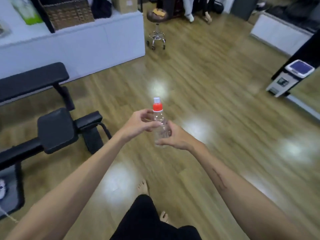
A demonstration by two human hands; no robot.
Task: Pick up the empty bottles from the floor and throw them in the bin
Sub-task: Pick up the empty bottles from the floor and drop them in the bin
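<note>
A clear empty plastic bottle with a red collar and a white cap stands upright in mid-air in front of me, above the wooden floor. My right hand is wrapped around its lower body. My left hand is at the bottle's upper left, thumb and fingertips touching or nearly touching it just below the red collar; the blur hides whether it grips. No bin shows in the head view.
A black workout bench stands at the left. Behind it runs a white counter with a wicker basket and boxes. A wheeled stool is at the back, a white machine at the right. People's legs are at the top.
</note>
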